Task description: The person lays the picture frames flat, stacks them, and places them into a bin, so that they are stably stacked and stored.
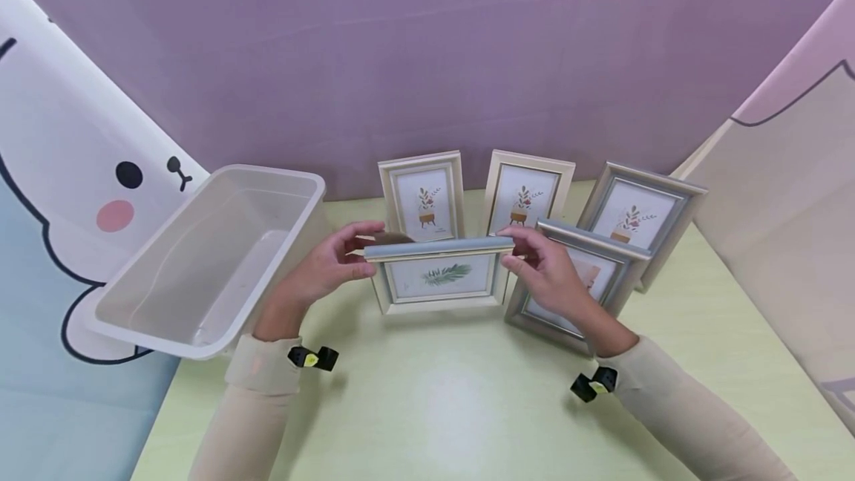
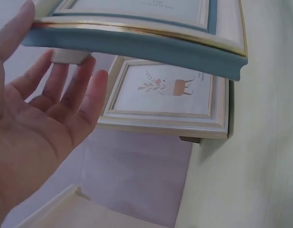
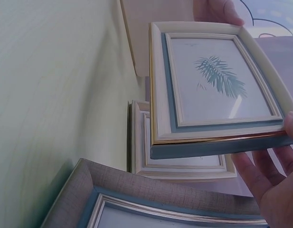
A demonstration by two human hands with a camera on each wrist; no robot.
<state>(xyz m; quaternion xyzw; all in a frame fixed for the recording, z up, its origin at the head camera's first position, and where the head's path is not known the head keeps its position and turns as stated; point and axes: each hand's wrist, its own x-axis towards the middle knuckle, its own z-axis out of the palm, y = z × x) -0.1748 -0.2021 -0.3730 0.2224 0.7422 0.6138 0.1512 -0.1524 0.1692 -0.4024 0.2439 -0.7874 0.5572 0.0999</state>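
Observation:
Both hands hold a white picture frame (image 1: 444, 278) with blue sides and a green leaf print, raised over the table in front of the others. My left hand (image 1: 327, 262) grips its left end, thumb at the front edge. In the left wrist view, the fingers of that hand (image 2: 39, 126) reach behind the frame to a pale piece (image 2: 70, 56) at its back. At the right end, my right hand (image 1: 544, 273) pinches the frame between thumb and fingers. The right wrist view shows the leaf print (image 3: 221, 78) upright behind its glazing.
Two pale frames (image 1: 456, 169) (image 1: 497, 169) with potted-plant prints stand at the back. On the right are two grey-brown frames (image 1: 688, 203) (image 1: 614, 310), one in front of the other. A whitish plastic bin (image 1: 307, 206) stands at the left, beside a purple cloth backdrop (image 1: 427, 58).

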